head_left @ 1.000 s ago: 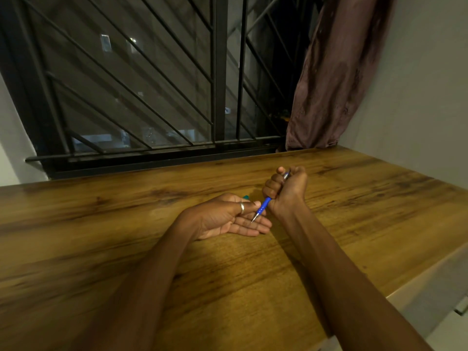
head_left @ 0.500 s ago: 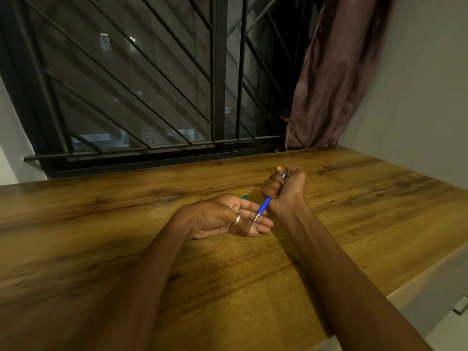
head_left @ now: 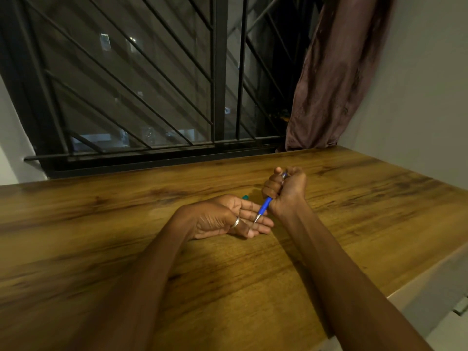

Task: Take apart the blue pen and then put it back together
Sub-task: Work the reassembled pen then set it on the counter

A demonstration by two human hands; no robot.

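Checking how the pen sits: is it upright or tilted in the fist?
Tilted. The blue pen slants down from the right hand toward the open left hand, its metal tip over those fingers.

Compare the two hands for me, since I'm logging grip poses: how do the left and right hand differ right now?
The right hand is closed in a fist around the blue pen, tip pointing down; the left hand is open, palm up, gripping nothing. The left hand lies on the wooden table; the right is held upright beside it. The left wears a ring; none shows on the right. Both arms are bare.
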